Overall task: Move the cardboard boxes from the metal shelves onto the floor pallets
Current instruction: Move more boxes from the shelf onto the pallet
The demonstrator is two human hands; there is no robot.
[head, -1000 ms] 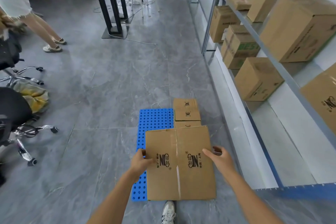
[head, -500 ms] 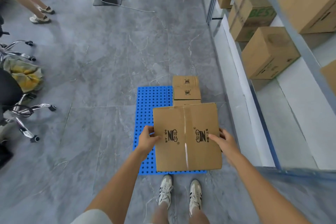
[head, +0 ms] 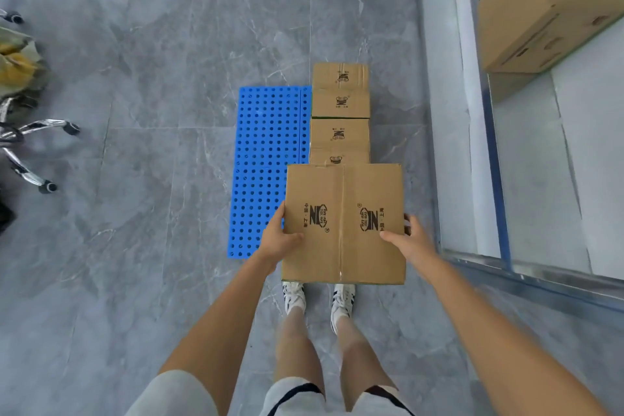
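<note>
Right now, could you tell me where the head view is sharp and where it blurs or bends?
Head view: the carried box and its print are sharp; the chair base and shelf rail look smeared; the wide lens slants the shelf's lines; light soft, box free of glare.

Off-task items sit on your left: a chrome chair base [head: 32, 132] on the grey marble-look floor tiles [head: 152, 44], with its black caster [head: 50, 186] nearest you. A crumpled yellow bundle [head: 15, 61] lies just beyond the base. More casters [head: 13, 17] sit further up, cut off by the frame edge.
</note>
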